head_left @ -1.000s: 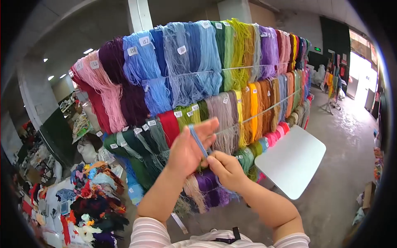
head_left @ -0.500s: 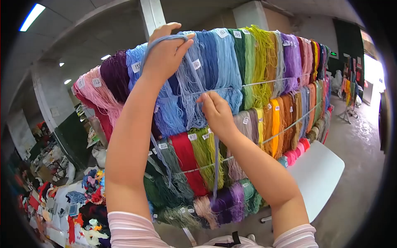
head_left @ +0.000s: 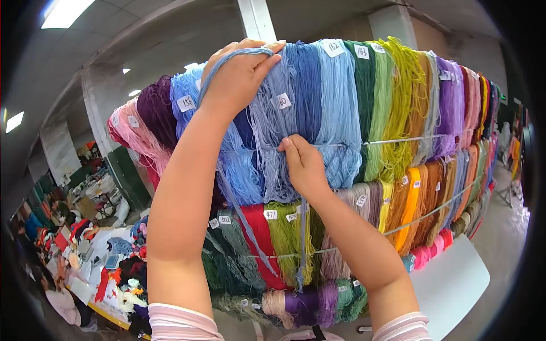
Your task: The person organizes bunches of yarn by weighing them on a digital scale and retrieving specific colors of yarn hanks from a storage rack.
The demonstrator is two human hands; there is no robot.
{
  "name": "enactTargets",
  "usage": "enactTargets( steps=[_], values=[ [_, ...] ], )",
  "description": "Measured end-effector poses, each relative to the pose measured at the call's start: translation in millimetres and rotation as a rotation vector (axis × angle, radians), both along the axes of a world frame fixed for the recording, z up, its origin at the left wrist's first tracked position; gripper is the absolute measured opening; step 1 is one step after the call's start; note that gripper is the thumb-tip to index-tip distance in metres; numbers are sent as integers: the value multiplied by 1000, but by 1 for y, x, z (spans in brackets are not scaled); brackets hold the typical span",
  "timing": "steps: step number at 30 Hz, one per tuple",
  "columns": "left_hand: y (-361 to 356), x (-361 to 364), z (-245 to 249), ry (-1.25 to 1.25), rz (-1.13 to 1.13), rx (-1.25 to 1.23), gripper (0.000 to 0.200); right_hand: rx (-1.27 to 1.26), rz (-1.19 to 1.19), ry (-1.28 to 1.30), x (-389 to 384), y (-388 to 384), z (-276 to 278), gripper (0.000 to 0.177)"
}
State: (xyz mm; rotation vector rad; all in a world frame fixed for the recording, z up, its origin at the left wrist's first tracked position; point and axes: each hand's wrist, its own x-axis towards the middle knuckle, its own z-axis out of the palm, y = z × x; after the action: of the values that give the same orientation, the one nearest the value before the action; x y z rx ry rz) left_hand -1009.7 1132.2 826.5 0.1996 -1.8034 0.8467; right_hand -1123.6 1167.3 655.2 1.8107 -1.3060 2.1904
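Skeins of coloured yarn hang in rows on a rack. My left hand (head_left: pixel 242 71) is at the top row, closed at the head of the grey-blue skein (head_left: pixel 276 122) tagged 160, with a loop of blue-grey yarn (head_left: pixel 227 57) over its back. Lower down, my right hand (head_left: pixel 304 165) pinches at the front of that same skein, fingers curled; what lies between its fingertips is too small to tell. Loose grey-blue strands (head_left: pixel 250 233) dangle below both hands, over the red skein (head_left: pixel 263 250). A light blue skein (head_left: pixel 339 96) hangs to the right.
A white tabletop (head_left: pixel 455 284) stands at the lower right. At the lower left, a table (head_left: pixel 116 315) bears heaps of coloured yarn, and a person (head_left: pixel 61 301) is beside it. A pale pillar (head_left: pixel 257 23) rises behind the rack.
The view has turned left and the rack appears larger. My left hand has flattened closer onto the skein tops; my right hand stays at the front of the grey-blue skein.
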Motion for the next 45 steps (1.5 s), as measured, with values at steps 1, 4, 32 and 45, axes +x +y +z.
enactTargets(
  steps=[1, 4, 32, 45],
  values=[
    [1, 0, 0, -7, -7, 12, 27, 30, -2, 11, 0, 1, 1, 24],
    [-8, -2, 0, 2, -44, -22, 26, 64, -29, 97, -3, 4, -1, 25],
    [48, 19, -145, 303, -1486, 1647, 31, -200, 227, -175, -44, 9, 54, 15],
    [62, 15, -153, 290, -1559, 1651, 31, -175, 294, -134, -45, 28, 50, 7]
  ],
)
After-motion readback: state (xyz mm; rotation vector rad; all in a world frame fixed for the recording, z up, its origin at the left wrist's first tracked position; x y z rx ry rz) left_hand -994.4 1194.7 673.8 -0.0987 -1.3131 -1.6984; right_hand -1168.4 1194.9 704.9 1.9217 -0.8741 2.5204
